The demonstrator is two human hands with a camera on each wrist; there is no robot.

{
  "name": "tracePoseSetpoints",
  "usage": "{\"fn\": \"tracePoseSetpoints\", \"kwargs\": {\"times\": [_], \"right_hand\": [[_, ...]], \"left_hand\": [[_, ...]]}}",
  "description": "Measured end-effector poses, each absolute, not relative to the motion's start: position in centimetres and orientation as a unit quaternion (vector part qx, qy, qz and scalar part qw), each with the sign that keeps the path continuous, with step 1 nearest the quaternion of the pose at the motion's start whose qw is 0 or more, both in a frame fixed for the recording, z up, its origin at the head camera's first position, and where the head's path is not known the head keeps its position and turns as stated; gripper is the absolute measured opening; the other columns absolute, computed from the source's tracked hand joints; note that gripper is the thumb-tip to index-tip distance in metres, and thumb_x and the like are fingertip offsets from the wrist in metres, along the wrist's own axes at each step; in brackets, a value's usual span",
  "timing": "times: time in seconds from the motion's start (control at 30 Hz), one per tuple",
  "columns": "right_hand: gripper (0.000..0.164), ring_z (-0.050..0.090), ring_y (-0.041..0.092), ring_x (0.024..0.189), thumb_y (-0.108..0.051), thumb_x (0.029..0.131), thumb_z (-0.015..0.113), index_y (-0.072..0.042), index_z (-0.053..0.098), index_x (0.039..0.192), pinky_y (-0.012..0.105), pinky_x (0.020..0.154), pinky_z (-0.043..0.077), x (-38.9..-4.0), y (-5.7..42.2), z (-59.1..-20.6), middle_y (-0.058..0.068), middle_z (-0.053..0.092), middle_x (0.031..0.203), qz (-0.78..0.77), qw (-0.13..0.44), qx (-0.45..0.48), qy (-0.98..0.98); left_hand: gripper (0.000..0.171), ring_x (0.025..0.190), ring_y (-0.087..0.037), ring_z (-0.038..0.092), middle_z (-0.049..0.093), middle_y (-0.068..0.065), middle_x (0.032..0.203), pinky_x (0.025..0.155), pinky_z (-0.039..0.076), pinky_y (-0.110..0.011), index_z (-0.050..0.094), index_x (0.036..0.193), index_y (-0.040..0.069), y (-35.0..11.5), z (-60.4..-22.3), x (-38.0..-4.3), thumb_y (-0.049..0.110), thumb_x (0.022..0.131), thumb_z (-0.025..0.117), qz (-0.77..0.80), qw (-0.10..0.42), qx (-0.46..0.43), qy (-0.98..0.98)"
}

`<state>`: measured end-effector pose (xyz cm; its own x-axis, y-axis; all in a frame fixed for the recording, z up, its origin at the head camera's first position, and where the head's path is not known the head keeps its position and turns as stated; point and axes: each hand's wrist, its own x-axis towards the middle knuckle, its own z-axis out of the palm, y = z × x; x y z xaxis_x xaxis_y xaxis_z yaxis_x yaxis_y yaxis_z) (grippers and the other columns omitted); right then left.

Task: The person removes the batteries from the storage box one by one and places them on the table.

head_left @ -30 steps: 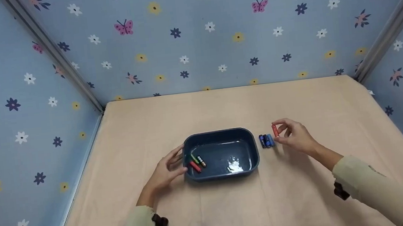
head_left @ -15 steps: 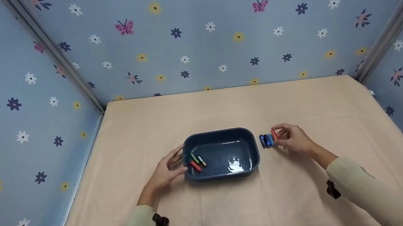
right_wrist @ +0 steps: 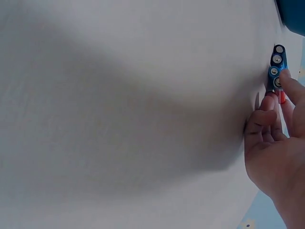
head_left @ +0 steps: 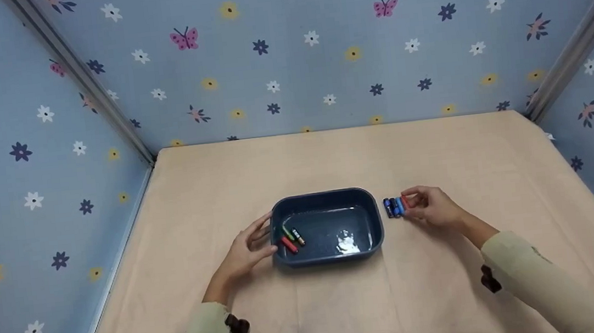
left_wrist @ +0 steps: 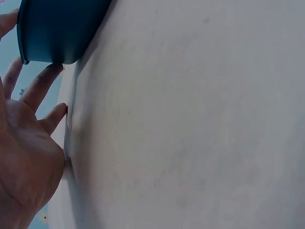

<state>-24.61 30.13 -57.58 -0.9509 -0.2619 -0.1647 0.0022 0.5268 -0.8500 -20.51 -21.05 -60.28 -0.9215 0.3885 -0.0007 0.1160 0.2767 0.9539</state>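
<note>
A dark blue rectangular container (head_left: 334,259) stands on the table with a green battery (head_left: 288,232), a black-and-white battery (head_left: 298,236) and a red battery (head_left: 289,245) lying at its left end. My left hand (head_left: 240,258) touches that end with thumb and fingers spread; the left wrist view shows fingertips at the container wall (left_wrist: 62,38). Right of the container, two dark blue batteries (head_left: 391,208) and a lighter blue one (head_left: 400,205) lie side by side. My right hand (head_left: 431,207) pinches another red battery (head_left: 404,201) against the row's right side, its body partly hidden by the fingers.
A pale cloth (head_left: 345,310) covers the table. Flower-patterned blue walls (head_left: 290,51) rise behind it and on both sides, with grey corner posts (head_left: 84,81). A black wrist camera (head_left: 237,326) sits at the left sleeve.
My right hand has lowered and moved slightly, bringing the red battery from above right of the blue ones down alongside them. The left hand and container have stayed put.
</note>
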Motion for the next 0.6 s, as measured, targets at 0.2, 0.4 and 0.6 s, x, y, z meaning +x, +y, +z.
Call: {"fn": "tracePoseSetpoints", "kwargs": {"times": [0.2, 0.4, 0.6], "right_hand": [[0.055, 0.059, 0.018, 0.095, -0.001, 0.103, 0.078, 0.014, 0.058, 0.152, 0.019, 0.067, 0.049, -24.61, 30.03, -57.64, 0.028, 0.073, 0.118, -0.476, 0.144, -0.068, 0.865], [0.055, 0.059, 0.017, 0.095, -0.003, 0.102, 0.079, 0.011, 0.06, 0.152, 0.018, 0.068, 0.05, -24.82, 29.92, -57.48, 0.025, 0.073, 0.117, -0.468, 0.145, -0.066, 0.869], [0.056, 0.058, 0.017, 0.095, 0.0, 0.101, 0.079, 0.012, 0.06, 0.152, 0.018, 0.07, 0.049, -24.86, 29.89, -57.34, 0.026, 0.072, 0.115, -0.464, 0.14, -0.072, 0.872]], "left_hand": [[0.083, 0.164, -0.042, 0.051, 0.053, -0.014, 0.175, 0.141, 0.014, -0.075, 0.042, 0.176, 0.021, -20.97, -60.3, -20.45, 0.012, 0.104, 0.081, 0.576, 0.119, 0.151, 0.795], [0.083, 0.164, -0.042, 0.051, 0.05, -0.014, 0.177, 0.141, 0.017, -0.074, 0.041, 0.176, 0.02, -20.95, -60.24, -20.46, 0.011, 0.103, 0.081, 0.578, 0.12, 0.154, 0.792], [0.083, 0.165, -0.042, 0.05, 0.05, -0.013, 0.177, 0.141, 0.016, -0.074, 0.042, 0.176, 0.021, -20.94, -60.2, -20.51, 0.011, 0.103, 0.082, 0.58, 0.119, 0.149, 0.792]]}}
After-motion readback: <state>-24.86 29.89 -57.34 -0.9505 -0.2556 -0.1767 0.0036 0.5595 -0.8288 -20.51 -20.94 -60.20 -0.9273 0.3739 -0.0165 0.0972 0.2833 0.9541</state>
